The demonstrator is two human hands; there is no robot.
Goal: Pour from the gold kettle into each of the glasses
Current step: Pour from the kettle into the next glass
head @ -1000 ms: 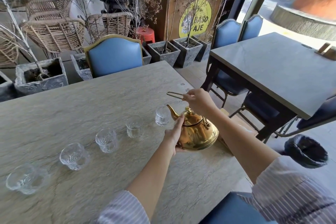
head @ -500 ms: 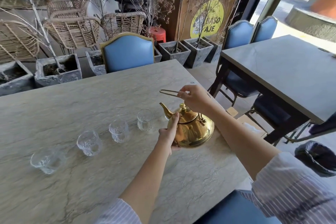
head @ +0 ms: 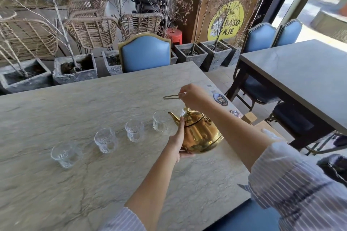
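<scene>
Head view: gold kettle [head: 200, 133] sits toward the right end of the stone-look table [head: 75, 184], spout pointing left. Right hand [head: 193, 96] above the kettle, fingers pinched closed on the wire handle [head: 170, 97]. Left hand [head: 178, 139] pressed flat against the kettle's left side, fingers extended along the body, thumb under the base; not a closed grip. Four clear patterned glasses in a row left of the kettle: nearest glass [head: 161, 123] just beside the spout, second glass [head: 134, 130], third glass [head: 105, 140], farthest glass [head: 65, 154]. All upright, apart from each other. Blue chair [head: 145, 53] behind the kettle at the table's far edge. Striped sleeves on both arms.
</scene>
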